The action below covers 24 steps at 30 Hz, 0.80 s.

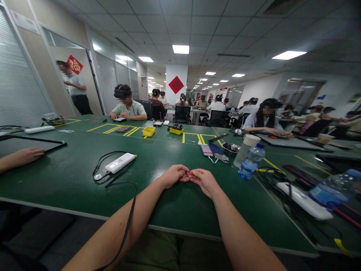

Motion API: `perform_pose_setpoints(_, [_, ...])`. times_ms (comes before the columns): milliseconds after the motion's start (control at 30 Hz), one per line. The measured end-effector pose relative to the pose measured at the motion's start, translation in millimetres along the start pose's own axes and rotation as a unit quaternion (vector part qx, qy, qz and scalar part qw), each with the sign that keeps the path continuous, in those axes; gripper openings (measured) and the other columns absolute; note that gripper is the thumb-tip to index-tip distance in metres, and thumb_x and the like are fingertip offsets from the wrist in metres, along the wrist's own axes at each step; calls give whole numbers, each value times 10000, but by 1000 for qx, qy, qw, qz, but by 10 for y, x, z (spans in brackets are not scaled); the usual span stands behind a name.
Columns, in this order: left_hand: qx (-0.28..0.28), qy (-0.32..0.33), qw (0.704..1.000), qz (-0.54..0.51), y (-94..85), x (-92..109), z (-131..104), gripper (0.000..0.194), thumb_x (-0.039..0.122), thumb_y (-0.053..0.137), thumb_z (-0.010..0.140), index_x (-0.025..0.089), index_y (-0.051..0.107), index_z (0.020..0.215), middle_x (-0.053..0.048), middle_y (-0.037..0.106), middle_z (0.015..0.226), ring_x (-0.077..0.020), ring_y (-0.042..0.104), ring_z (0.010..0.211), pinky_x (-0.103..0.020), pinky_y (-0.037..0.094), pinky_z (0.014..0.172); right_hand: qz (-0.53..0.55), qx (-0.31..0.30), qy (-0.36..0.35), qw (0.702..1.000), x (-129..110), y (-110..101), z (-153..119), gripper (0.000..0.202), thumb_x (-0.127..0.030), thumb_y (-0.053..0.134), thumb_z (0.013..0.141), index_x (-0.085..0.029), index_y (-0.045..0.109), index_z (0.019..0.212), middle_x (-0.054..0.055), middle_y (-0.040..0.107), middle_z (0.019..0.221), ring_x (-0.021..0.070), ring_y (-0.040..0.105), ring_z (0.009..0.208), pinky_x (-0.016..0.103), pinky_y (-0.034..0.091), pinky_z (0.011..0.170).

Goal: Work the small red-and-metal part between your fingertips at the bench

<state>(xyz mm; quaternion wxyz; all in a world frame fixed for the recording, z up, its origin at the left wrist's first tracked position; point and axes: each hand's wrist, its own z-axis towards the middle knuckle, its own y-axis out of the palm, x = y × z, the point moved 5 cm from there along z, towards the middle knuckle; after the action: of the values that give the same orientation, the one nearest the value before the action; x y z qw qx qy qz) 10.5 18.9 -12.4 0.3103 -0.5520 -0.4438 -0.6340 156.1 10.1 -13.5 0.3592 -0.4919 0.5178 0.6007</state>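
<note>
Over the green table (158, 203), my left hand (175, 177) and my right hand (205, 181) meet at the fingertips. My left thumb and fingers pinch a small red piece (186, 173). Between my right thumb and forefinger shows another orange-red bit (191, 173), nearly touching the first. Whether these are two pieces or parts of one, I cannot tell; the fingers cover most of them. A black cable runs across my left forearm.
A white power bank (120, 163) with a black cable lies left of my hands. To the right stand a water bottle (252, 162) and a pale cup (244, 148). Farther back are a yellow tray (148, 131) and a metal bowl (231, 148). Another person's hand (28, 155) rests at far left.
</note>
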Motion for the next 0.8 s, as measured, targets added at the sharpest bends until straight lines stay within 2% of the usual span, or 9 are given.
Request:
perform_pose_setpoints(100, [1, -11, 1000, -13, -3, 6, -5, 218, 30, 543, 717, 93, 594, 919, -93, 660, 765, -127, 661, 647, -244, 549, 660, 12, -6, 5, 1000, 3, -1, 9, 166, -266, 660, 724, -115, 662, 792, 104, 693, 792, 157, 658, 700, 303, 528, 726])
perform_pose_setpoints(367, [-1, -5, 1000, -12, 13, 11, -17, 253, 9, 521, 687, 97, 602, 911, -101, 664, 807, -125, 662, 664, -237, 546, 672, 12, -8, 7, 1000, -4, 23, -1, 128, -213, 624, 735, -110, 668, 796, 114, 699, 797, 168, 667, 732, 304, 524, 749])
perform_pose_setpoints(600, [-15, 6, 1000, 9, 39, 28, -32, 265, 14, 548, 687, 105, 607, 928, -84, 666, 811, -100, 648, 651, -224, 537, 681, -6, 1, 5, 1000, 14, 16, 8, 130, -123, 642, 676, -125, 656, 805, 95, 698, 797, 164, 671, 727, 309, 529, 760])
perform_pose_setpoints(800, [-21, 18, 999, 34, 39, 27, -37, 265, 19, 569, 691, 110, 622, 934, -77, 671, 833, -94, 647, 669, -221, 532, 692, -17, 1, 6, 1000, -16, 62, -35, 179, -134, 705, 622, -134, 639, 789, 69, 689, 782, 153, 667, 711, 272, 536, 703])
